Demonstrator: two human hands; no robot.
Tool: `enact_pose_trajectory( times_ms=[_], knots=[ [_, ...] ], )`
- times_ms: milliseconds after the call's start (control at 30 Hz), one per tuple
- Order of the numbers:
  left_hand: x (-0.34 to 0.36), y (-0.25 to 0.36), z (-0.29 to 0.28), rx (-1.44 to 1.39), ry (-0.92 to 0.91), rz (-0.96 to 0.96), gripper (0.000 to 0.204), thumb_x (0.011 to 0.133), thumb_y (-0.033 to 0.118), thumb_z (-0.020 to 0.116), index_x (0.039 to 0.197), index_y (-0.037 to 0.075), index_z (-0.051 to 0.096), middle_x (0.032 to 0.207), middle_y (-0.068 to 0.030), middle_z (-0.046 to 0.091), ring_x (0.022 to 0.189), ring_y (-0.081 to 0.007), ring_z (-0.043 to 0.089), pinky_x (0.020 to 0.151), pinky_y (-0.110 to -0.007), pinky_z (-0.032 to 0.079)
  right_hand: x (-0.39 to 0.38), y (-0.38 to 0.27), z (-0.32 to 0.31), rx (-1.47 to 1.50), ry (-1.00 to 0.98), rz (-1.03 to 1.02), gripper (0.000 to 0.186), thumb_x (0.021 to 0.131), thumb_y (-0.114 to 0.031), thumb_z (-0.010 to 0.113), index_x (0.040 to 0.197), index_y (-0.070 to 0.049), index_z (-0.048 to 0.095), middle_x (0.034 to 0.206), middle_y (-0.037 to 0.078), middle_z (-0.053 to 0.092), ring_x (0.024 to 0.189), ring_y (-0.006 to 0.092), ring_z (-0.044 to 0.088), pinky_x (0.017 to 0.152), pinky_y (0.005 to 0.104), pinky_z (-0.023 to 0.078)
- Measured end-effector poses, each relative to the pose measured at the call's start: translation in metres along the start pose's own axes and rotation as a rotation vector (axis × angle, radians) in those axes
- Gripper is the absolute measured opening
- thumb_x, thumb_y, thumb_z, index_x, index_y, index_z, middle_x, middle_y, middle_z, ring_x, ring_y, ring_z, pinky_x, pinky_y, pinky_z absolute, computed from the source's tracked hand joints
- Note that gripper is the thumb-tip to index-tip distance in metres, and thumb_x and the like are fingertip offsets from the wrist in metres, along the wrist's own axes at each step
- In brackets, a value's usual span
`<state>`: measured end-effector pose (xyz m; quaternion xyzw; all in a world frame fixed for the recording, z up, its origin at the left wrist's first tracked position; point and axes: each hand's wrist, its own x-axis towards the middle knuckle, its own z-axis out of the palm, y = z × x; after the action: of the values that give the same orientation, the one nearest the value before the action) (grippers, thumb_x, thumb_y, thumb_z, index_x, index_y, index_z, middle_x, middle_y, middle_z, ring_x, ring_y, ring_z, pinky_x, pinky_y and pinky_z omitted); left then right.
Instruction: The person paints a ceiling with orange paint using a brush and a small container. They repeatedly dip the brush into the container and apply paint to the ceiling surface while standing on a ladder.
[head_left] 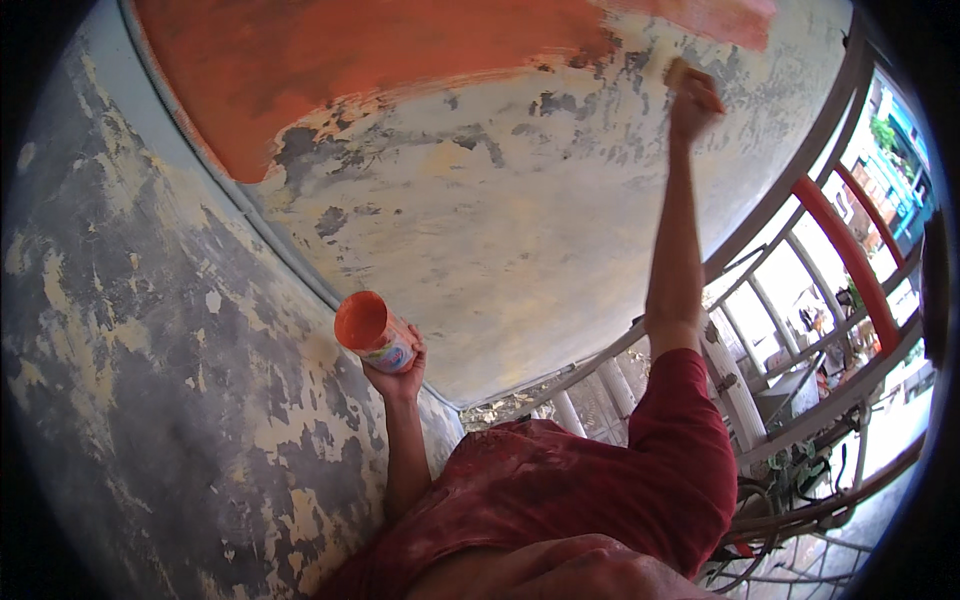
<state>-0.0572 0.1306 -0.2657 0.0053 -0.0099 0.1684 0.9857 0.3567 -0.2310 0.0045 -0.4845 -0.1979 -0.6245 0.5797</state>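
My left hand [408,376] is wrapped round an open paint can [388,350] with a colourful label, held tilted beside the wall corner. Orange paint coats its inside. With my right arm stretched up, my right hand [696,112] is closed on a paintbrush [677,72] close to the wall. The brush is small and partly hidden by my fingers, so contact with the wall is hard to tell. Orange-red paint [400,50] covers the upper left of the wall [480,190], with a lighter pinkish patch [725,18] above my right hand. Below, the surface is patchy, cream and grey.
A rough, peeling side wall [170,400] stands at my left, with a pipe or cable [225,195] along the corner. At right are a grey metal railing [800,440], a red bar [855,260] and a pale wooden post [735,385]. Plants [790,480] and clutter lie beyond.
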Motion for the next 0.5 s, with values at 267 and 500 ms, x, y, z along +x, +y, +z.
enact_pose_trajectory(
  times_ms=[267,500],
  knots=[
    [0.008,-0.023,0.015,0.089,0.01,-0.079,0.059,0.084,0.051,0.057,0.129,0.013,0.052,0.118,-0.0119,0.058,0.109,-0.0356,0.056,0.073,-0.044,0.051,-0.122,-0.21,0.1,0.324,-0.612,-0.225,0.015,0.085,-0.003,0.061,0.095,-0.009,0.069,0.111,0.012,0.069,0.092,0.0268,0.068,0.076,0.0325,0.053],
    [0.002,-0.012,0.006,0.079,-0.045,-0.061,0.058,0.084,0.05,0.057,0.128,0.013,0.053,0.119,-0.0126,0.06,0.109,-0.0353,0.057,0.074,-0.043,0.051,-0.028,-0.049,0.051,0.657,-0.428,0.413,0.019,0.089,-0.011,0.061,0.105,-0.002,0.064,0.1,0.007,0.065,0.09,0.0155,0.063,0.083,0.0294,0.052]
  ],
)
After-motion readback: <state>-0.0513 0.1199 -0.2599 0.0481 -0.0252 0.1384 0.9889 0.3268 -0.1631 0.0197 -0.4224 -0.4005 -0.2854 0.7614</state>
